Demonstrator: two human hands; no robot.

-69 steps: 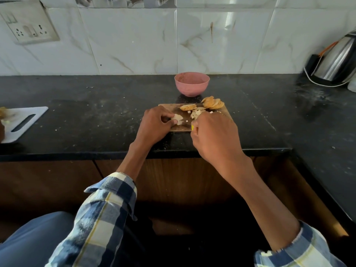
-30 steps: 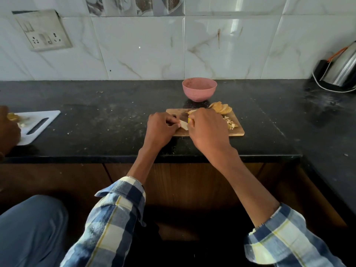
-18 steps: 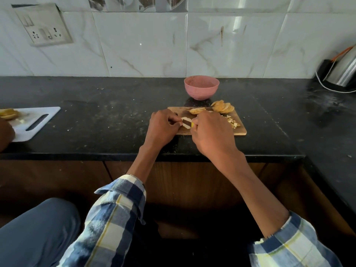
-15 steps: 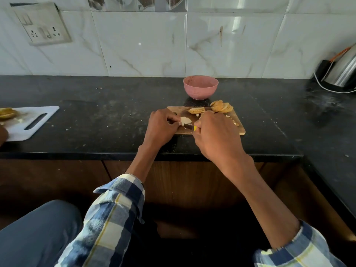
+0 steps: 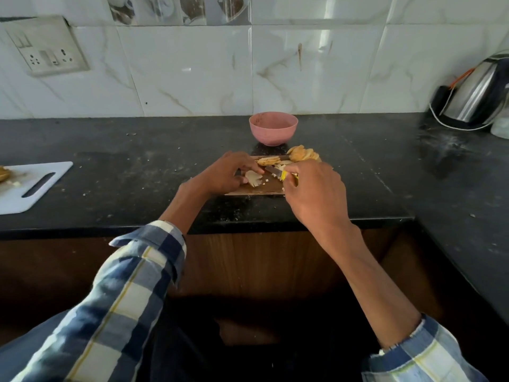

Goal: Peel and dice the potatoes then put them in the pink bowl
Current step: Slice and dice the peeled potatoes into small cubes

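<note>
a small knife [image 5: 275, 171] with a yellow handle is being gripped in the right hand [image 5: 314, 194], the fingers being curled round the handle so that the blade is being pointed left and away, across the wooden cutting board [image 5: 256, 190]. pale potato slices [image 5: 253, 178] are being steadied on the board by the left hand [image 5: 223, 176], whose fingertips are being pressed down on them just beside the blade, probably so that the slices are being kept from sliding while they are being cut into dice. the two hands are being kept close together over the board but not touching. a few small white bits are being left scattered on the wood between them. unpeeled-looking slices [image 5: 268, 161] and a fanned heap of slices [image 5: 303, 155] are being kept at the far edge of the board, apparently out of the way of the cutting. the pink bowl [image 5: 273, 128] is being kept just behind the board, within easy reach for the dice; nothing can be seen inside it from this angle, so the dicing is being judged as under way and the transfer as not yet begun. a white cutting board [image 5: 35, 186] is being left well apart on the left of the black counter [image 5: 124, 166], and a steel kettle [image 5: 476, 97] is being kept at the far right by the tiled wall.
</note>
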